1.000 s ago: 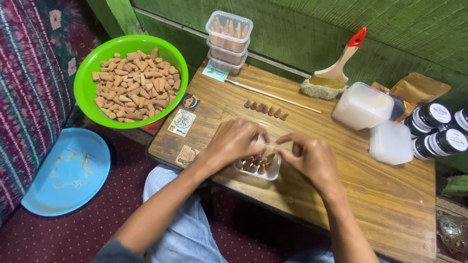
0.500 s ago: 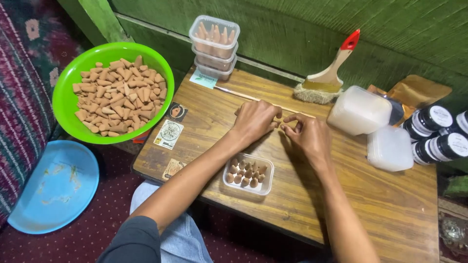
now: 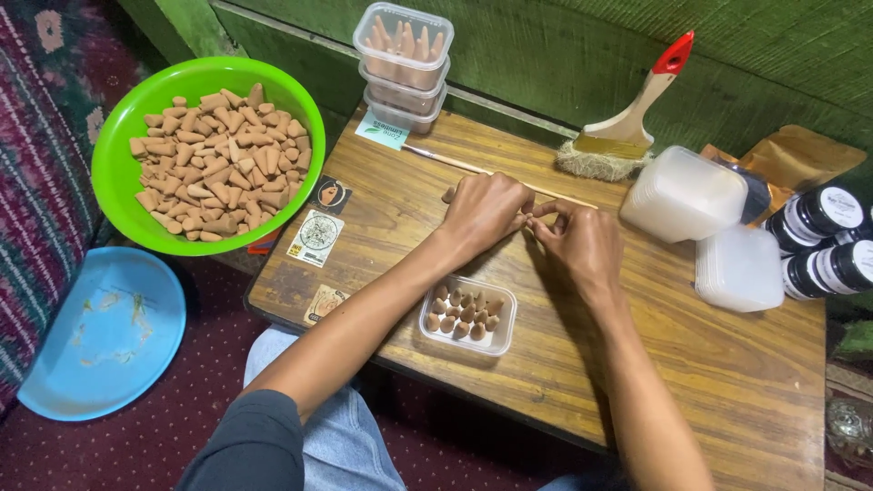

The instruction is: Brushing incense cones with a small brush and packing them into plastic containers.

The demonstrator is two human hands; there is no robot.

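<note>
Meeting fingertip to fingertip near the middle of the wooden table (image 3: 727, 382), the left hand (image 3: 486, 214) and right hand (image 3: 582, 245) are both curled, fingers pinched together over something too small to make out. One brown clay-coloured cone (image 3: 448, 194) lies loose on the grain just beside the left hand. Nearer the person sits a small clear plastic tray (image 3: 467, 315), rectangular with rounded corners, holding rows of upright cones. A thin wooden stick (image 3: 455, 163) lies just beyond the hands. At the far edge stand three stacked clear lidded boxes (image 3: 403, 65) of cones, and a flat brush (image 3: 627, 123) with a red-tipped wooden handle and pale bristles. Frosted plastic containers (image 3: 684, 193) and black-lidded jars (image 3: 823, 238) crowd the right side. A glossy green bowl (image 3: 123, 173) heaped with matte cones overhangs the left edge; a blue plate (image 3: 100, 336) lies on the carpet. Bare wood stays open toward the near right corner.
</note>
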